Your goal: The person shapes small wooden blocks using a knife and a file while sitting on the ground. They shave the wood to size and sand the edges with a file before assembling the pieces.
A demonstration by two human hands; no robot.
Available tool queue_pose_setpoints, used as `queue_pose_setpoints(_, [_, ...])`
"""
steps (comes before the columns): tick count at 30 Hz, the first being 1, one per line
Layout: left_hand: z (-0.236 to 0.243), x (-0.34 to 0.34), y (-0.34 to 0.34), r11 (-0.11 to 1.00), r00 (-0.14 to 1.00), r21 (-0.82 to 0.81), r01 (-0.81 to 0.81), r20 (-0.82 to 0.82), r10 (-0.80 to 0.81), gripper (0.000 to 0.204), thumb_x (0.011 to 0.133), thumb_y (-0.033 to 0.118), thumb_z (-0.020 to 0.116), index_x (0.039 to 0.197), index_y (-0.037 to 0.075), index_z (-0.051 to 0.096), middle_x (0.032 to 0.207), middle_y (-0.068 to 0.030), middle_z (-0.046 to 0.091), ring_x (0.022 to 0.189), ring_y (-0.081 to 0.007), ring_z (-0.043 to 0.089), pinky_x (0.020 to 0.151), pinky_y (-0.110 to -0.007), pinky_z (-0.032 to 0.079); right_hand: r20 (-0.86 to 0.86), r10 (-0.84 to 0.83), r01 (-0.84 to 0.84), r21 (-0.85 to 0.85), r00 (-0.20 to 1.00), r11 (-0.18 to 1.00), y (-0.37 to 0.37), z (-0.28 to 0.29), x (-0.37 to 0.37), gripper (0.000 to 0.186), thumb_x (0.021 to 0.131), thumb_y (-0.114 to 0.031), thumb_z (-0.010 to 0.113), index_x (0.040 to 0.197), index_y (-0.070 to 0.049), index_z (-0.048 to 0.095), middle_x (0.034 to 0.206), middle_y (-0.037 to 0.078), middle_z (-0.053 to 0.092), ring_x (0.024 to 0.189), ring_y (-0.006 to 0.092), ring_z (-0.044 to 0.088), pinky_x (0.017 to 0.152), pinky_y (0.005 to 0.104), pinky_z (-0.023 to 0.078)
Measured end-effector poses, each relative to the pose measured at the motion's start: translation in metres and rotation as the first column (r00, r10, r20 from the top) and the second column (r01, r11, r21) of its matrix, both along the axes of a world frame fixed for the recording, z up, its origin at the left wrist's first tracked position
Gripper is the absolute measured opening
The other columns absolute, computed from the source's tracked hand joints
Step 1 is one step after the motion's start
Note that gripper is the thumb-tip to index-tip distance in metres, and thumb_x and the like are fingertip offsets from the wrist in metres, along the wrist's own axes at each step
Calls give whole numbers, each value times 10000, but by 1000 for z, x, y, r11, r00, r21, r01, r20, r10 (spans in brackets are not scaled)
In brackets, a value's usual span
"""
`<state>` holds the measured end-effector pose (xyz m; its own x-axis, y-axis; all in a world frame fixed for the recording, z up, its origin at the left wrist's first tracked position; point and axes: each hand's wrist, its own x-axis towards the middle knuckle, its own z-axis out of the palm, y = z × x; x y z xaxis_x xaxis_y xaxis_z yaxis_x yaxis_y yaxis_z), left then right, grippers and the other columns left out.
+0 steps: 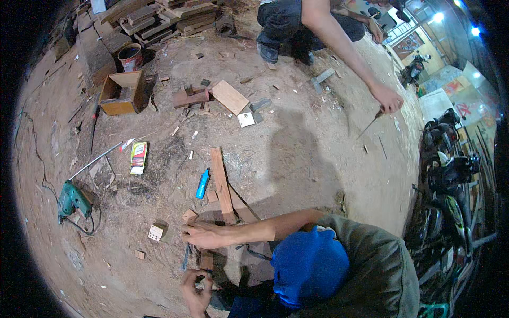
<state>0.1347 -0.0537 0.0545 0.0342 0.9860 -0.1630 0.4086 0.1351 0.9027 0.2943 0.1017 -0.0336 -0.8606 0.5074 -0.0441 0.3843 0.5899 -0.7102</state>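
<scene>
Neither of my hands can be made out. A co-worker in a blue cap (310, 265) and grey-green shirt bends over the ground at lower right. That person's hand (204, 235) rests by a small wooden block (189, 215). Another hand (196, 294), fingers curled into a ring, is beside a small wooden piece (206, 259); its arm is cut off by the lower edge, and it appears to be the same co-worker's. A pale wooden die (155, 232) lies to the left. Beyond the hands are a wooden plank (222, 185) and a blue marker-like tube (202, 184).
A second person crouches at the top, one hand (388, 98) around a thin pointed tool (369, 125). At left lie a green drill (74, 200) with a long bit and a packet (139, 158). Behind are a wooden box (122, 107) and stacked planks (159, 21). Motorbikes (450, 169) line the right.
</scene>
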Motion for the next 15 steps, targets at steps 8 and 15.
queue_pose_setpoints(8, [2, 9, 6, 987, 984, -17, -157, -91, 155, 69, 855, 46, 707, 893, 17, 657, 841, -115, 653, 732, -236, 586, 682, -344, 484, -40, -211, 193, -259, 977, 946, -9, 3, 19, 430, 832, 68, 560, 1254, -8, 521, 1159, 257, 573, 1121, 421, 554, 930, 488, 460])
queue_pose_setpoints(15, [-1, 32, 7, 929, 935, -108, -353, -4, 355, 115, 950, 99, 690, 929, -8, 655, 864, -69, 675, 740, -137, 577, 679, -288, 479, 72, -212, 223, -395, 975, 891, -2, 33, 67, 307, 929, -28, 568, 1237, -30, 570, 1104, 230, 627, 1116, 411, 578, 928, 485, 463])
